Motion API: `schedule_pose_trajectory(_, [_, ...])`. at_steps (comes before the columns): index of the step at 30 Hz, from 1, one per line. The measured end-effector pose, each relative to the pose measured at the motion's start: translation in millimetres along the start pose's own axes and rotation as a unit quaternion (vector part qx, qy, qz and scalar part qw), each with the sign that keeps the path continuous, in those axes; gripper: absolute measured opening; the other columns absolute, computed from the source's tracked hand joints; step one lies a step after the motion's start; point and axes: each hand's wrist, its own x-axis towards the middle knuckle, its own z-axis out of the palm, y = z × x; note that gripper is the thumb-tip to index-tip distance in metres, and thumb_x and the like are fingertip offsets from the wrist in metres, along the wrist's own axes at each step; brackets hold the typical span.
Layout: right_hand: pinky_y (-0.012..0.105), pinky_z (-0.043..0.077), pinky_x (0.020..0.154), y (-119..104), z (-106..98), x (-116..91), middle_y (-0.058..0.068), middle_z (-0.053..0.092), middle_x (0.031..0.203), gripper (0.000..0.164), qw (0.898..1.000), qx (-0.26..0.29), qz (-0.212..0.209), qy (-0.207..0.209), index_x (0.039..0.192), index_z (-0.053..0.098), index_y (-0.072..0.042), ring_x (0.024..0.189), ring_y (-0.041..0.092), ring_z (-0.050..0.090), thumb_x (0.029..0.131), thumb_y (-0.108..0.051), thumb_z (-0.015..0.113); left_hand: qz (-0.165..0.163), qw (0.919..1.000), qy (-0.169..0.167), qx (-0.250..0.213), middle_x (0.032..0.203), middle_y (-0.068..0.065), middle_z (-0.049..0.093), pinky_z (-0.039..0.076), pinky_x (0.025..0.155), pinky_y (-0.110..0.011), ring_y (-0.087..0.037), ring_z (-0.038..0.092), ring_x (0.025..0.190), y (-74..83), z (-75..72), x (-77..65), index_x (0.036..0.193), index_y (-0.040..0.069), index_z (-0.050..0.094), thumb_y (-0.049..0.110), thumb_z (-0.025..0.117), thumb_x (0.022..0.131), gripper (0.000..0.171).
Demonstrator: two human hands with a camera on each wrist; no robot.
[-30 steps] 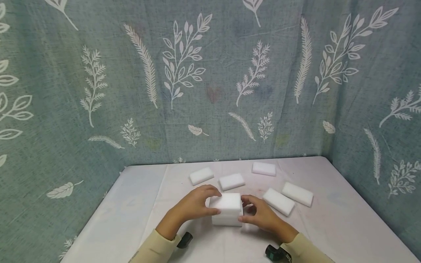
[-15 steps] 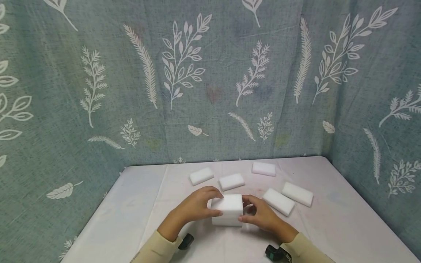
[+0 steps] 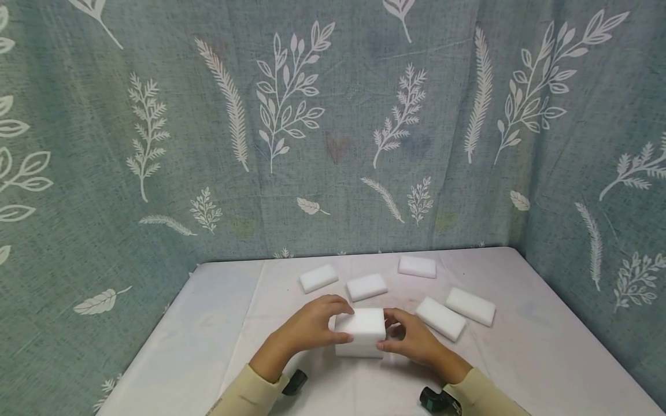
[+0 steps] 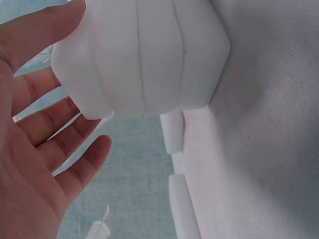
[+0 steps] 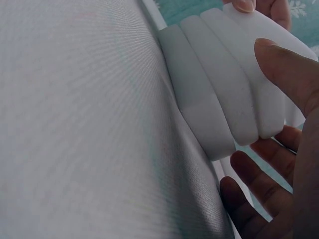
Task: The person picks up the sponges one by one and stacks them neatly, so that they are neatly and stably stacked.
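In the head view, a stack (image 3: 359, 350) of white blocks stands on the cloth-covered table (image 3: 182, 346) a little right of six o'clock, between both hands. At the stack's nine o'clock, the left hand (image 3: 310, 323) grasps the uppermost block (image 3: 366, 320) between thumb and fingers; at its three o'clock, the right hand (image 3: 413, 341) pinches the side of the stack. Around it lie loose white blocks: one (image 3: 318, 278) at eleven o'clock, one (image 3: 366, 288) at twelve, one (image 3: 418, 267) between one and two, and two more (image 3: 441, 319) (image 3: 470, 307) near three, close together. A blue-green curtain (image 3: 333, 144) with white leaf prints hangs behind. In the left wrist view, the stack shows four layers at twelve o'clock, the left thumb laid on it at about ten and the lowest finger apart from it; two loose blocks sit towards six. In the right wrist view, the stack is at two o'clock, the right thumb against it and fingers reaching from four; exactly which layers they clasp I cannot tell. Left fingertips show at one o'clock, on the uppermost block.
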Motion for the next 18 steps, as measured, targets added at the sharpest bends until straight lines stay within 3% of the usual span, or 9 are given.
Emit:
schedule_pose_trajectory(7, [0.036, 0.055, 0.08, 3.6, 0.5, 1.6, 0.0, 0.065, 0.105, 0.059, 0.999, 0.014, -0.029, 0.007, 0.124, 0.059, -0.007, 0.092, 0.019, 0.064, 0.076, -0.027, 0.085, -0.004, 1.0, -0.001, -0.002, 0.121, 0.009, 0.06, 0.046, 0.097, -0.034, -0.01, 0.054, 0.116, 0.4, 0.0, 0.6, 0.115, 0.019, 0.068, 0.042, 0.081, 0.078, 0.045])
schedule_pose_trajectory(18, [0.032, 0.054, 0.08, 2.8, 0.4, 0.8, -0.003, 0.064, 0.103, 0.057, 0.999, 0.008, -0.033, 0.005, 0.124, 0.059, -0.01, 0.092, 0.015, 0.063, 0.076, -0.031, 0.083, -0.006, 1.0, -0.005, -0.006, 0.12, 0.009, 0.059, 0.046, 0.097, -0.034, -0.01, 0.054, 0.115, -0.3, 0.7, 0.7, 0.115, 0.02, 0.068, 0.042, 0.082, 0.078, 0.045])
